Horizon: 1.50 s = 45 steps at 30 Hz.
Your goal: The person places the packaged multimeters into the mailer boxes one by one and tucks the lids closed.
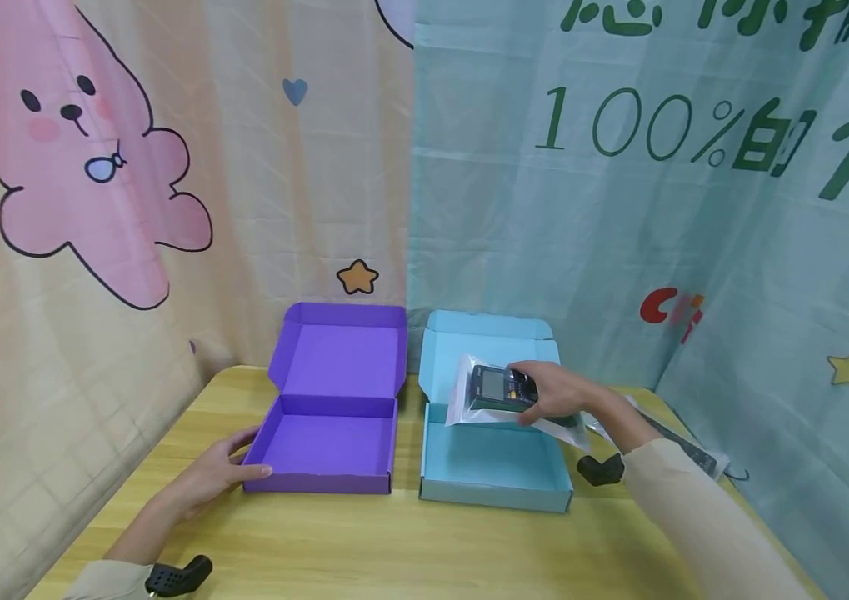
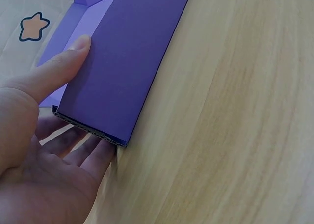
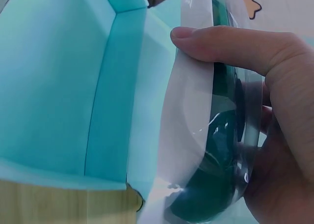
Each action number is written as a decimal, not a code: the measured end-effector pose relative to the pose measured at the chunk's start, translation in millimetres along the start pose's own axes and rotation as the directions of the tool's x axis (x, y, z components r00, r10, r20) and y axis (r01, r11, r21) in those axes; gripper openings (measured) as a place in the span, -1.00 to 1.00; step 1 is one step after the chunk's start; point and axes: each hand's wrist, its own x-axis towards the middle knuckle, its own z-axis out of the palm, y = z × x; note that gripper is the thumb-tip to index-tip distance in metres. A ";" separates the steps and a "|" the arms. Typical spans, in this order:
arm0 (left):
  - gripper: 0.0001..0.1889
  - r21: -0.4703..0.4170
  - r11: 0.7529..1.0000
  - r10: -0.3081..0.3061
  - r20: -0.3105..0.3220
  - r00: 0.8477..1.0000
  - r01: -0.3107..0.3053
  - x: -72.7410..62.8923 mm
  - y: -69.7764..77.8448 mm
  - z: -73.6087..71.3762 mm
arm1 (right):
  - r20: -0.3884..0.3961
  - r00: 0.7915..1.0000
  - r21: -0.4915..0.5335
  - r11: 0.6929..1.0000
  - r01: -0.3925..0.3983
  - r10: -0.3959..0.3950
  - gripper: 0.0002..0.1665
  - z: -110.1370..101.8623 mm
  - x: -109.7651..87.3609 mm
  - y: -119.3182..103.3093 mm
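My right hand [image 1: 555,390] grips a dark green handheld meter [image 1: 495,385] with a screen and buttons, sealed in a clear plastic bag [image 1: 458,407]. It is held above the open light blue box [image 1: 495,492]. In the right wrist view, the thumb lies across the bag's pale edge and the fingers are partly hidden behind the meter. My left hand [image 1: 212,471] holds the near left corner of the open purple box [image 1: 319,482]. Its thumb rests at the front wall's top edge, with the other fingers against the side wall in the left wrist view.
Both boxes stand side by side on a wooden table [image 1: 334,550], lids raised at the back. Right of the blue box, partly behind my right forearm, lies another bagged dark item [image 1: 694,454]. Printed curtains [image 1: 304,192] hang behind the table.
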 end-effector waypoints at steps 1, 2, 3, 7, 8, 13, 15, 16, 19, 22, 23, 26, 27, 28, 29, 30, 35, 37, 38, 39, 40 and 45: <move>-0.04 -0.005 1.000 -0.004 -0.007 1.000 0.004 -0.8 -0.3 -0.6 | 0.003 1.000 0.000 1.000 0.005 -0.005 0.12 0.7 3.2 -1.9; -0.04 -0.001 1.000 -0.004 -0.008 1.000 0.004 -1.3 -0.5 -1.0 | 0.004 1.000 -0.002 1.000 0.013 -0.013 0.13 1.6 5.9 -3.9; -0.04 0.005 1.000 -0.005 -0.011 1.000 0.005 -1.6 -0.2 -0.9 | 0.007 1.000 -0.002 1.000 0.020 -0.020 0.13 2.3 8.2 -5.9; -0.03 0.013 1.000 -0.007 -0.011 1.000 0.007 0.0 0.8 0.8 | 0.006 0.999 -0.003 0.999 0.037 -0.037 0.13 5.0 16.5 -12.1; -0.03 0.015 1.000 -0.008 -0.008 1.000 0.008 0.5 1.4 1.1 | 0.003 0.999 -0.002 0.999 0.048 -0.048 0.12 5.5 19.5 -14.2; -0.05 0.018 1.000 -0.022 -0.008 1.000 0.022 0.1 2.5 -0.1 | 0.008 0.997 0.011 0.997 0.072 -0.072 0.11 9.5 41.1 -31.1; -0.05 0.018 0.999 -0.030 -0.013 0.999 0.030 -1.4 1.9 -0.6 | 0.020 0.997 0.017 0.997 0.077 -0.077 0.11 12.6 49.4 -39.4; -0.05 0.020 0.999 -0.030 -0.013 0.999 0.030 -0.7 1.7 -0.6 | 0.026 0.997 0.018 0.997 0.076 -0.077 0.10 13.9 52.9 -42.7; -0.05 0.019 0.999 -0.033 -0.013 0.999 0.033 0.8 1.3 -0.4 | 0.038 0.997 0.028 0.997 0.069 -0.070 0.08 18.3 62.5 -51.7; -0.05 0.021 0.999 -0.030 -0.014 0.999 0.030 1.4 1.3 -0.3 | 0.040 0.997 0.030 0.997 0.065 -0.066 0.08 22.7 71.5 -59.1; -0.04 0.025 0.999 -0.026 -0.011 1.000 0.026 1.4 1.3 -0.3 | 0.039 0.997 0.030 0.997 0.066 -0.067 0.08 24.1 74.1 -61.5; -0.04 0.036 0.999 -0.021 -0.014 1.000 0.021 0.9 0.9 -0.1 | 0.038 0.996 0.021 0.997 0.079 -0.080 0.09 28.4 81.9 -68.1; -0.04 0.044 0.999 -0.017 -0.013 1.000 0.018 0.3 1.1 0.0 | 0.040 0.995 0.023 0.996 0.086 -0.087 0.09 29.6 84.3 -70.8; -0.03 0.049 0.999 -0.018 -0.014 1.000 0.019 -0.2 1.3 0.0 | 0.041 0.995 0.022 0.995 0.093 -0.094 0.09 30.8 86.7 -73.2; -0.03 0.055 0.998 -0.020 -0.017 1.000 0.021 -0.4 1.3 -0.1 | 0.045 0.994 0.020 0.995 0.098 -0.098 0.09 31.9 89.0 -75.7; -0.03 0.053 0.998 -0.023 -0.021 1.000 0.024 -0.2 1.4 -0.3 | 0.048 0.994 0.022 0.995 0.102 -0.103 0.09 33.1 91.3 -78.2; -0.02 0.046 0.998 -0.034 -0.021 0.999 0.035 0.7 1.0 -1.3 | 0.052 0.988 0.043 0.989 0.143 -0.145 0.09 43.4 104.6 -90.5; -0.03 0.049 0.998 -0.037 -0.019 0.999 0.038 0.3 1.1 -1.6 | 0.057 0.984 0.053 0.985 0.163 -0.166 0.10 48.9 111.3 -96.1; -0.03 0.049 0.998 -0.035 -0.015 0.999 0.036 -0.1 1.5 -1.5 | 0.061 0.983 0.058 0.984 0.168 -0.172 0.09 51.8 114.4 -99.0; -0.03 0.050 0.998 -0.033 -0.009 0.999 0.033 -0.3 1.9 -1.4 | 0.064 0.983 0.062 0.983 0.171 -0.174 0.09 54.7 117.3 -101.9; -0.04 0.047 0.998 -0.035 -0.010 0.999 0.036 -0.7 2.3 -1.1 | 0.066 0.982 0.068 0.983 0.173 -0.178 0.09 57.2 120.1 -104.9; -0.04 0.042 0.998 -0.036 -0.007 0.999 0.036 -1.0 4.2 0.7 | 0.066 0.978 0.079 0.978 0.195 -0.200 0.02 69.6 133.4 -118.6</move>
